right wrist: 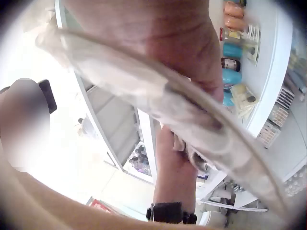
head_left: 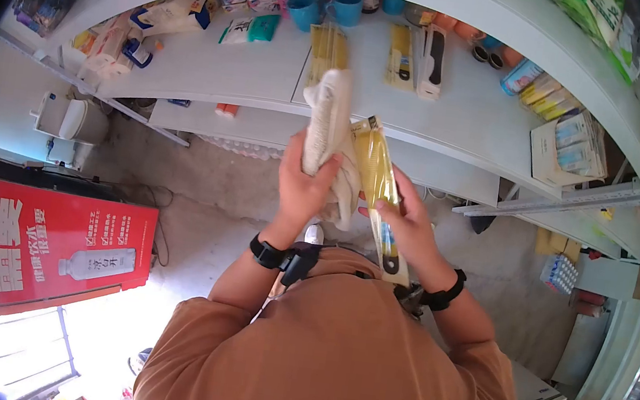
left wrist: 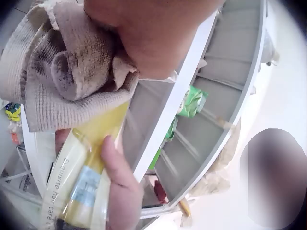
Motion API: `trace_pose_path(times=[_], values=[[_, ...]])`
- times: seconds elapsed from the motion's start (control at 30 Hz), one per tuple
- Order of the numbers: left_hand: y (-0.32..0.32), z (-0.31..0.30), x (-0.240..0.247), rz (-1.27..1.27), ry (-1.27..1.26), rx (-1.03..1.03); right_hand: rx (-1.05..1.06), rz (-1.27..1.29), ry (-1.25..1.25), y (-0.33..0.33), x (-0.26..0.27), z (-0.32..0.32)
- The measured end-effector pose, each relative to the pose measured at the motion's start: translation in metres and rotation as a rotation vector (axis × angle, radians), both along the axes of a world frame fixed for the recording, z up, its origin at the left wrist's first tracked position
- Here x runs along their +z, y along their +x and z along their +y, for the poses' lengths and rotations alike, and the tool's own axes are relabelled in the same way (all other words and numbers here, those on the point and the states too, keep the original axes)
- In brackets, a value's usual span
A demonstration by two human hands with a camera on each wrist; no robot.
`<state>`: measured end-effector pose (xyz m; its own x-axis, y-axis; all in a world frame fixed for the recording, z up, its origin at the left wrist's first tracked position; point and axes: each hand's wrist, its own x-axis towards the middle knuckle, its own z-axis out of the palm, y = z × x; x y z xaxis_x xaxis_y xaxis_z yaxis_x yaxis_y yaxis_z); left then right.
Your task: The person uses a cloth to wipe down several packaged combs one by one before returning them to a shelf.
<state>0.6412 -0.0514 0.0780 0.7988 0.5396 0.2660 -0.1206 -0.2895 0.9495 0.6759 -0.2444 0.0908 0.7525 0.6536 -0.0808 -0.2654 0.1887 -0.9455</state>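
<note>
My left hand grips a folded off-white cloth, its thumb across the folds and a loose end hanging down. In the left wrist view the cloth shows ribbed weave and greyish smudges. My right hand holds a long clear package with a yellow comb-like hair tool inside, thumb on its front. Printing on the package reads "Exquisite hair care". Cloth and package are side by side in front of my chest, overlapping in the left wrist view. From the right wrist, the package's back crosses the picture.
Ahead runs a white shelf with similar yellow packages, a black-handled packaged item, blue mugs and a green packet. Another shelf board overhangs it. A red printed panel stands at left; a white box sits at right.
</note>
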Motion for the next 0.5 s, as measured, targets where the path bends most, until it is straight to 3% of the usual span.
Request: trace_pose_path(times=[0.03,0.1,0.13,0.23,0.4,0.43,0.5], values=[[-0.001,0.010,0.001,-0.002,-0.007,0.008,0.008,-0.002,-0.007,0.006,0.004,0.004],[-0.005,0.028,0.008,-0.054,-0.573,-0.052,-0.110,0.157,0.001,0.022,0.015,0.008],[-0.008,0.035,0.009,-0.083,-0.666,-0.046,-0.149,0.165,-0.020,0.031,0.014,0.011],[-0.020,0.058,-0.004,-0.095,-0.738,-0.037,-0.217,0.091,-0.152,0.070,-0.019,0.017],[-0.039,0.083,-0.021,-0.027,-0.777,0.024,-0.399,0.189,-0.375,0.122,-0.047,0.060],[-0.043,0.088,-0.024,0.002,-0.779,0.029,-0.395,0.184,-0.384,0.139,-0.052,0.067],[-0.051,0.099,-0.028,0.031,-0.794,0.037,-0.182,0.270,-0.382,0.180,-0.072,0.080]])
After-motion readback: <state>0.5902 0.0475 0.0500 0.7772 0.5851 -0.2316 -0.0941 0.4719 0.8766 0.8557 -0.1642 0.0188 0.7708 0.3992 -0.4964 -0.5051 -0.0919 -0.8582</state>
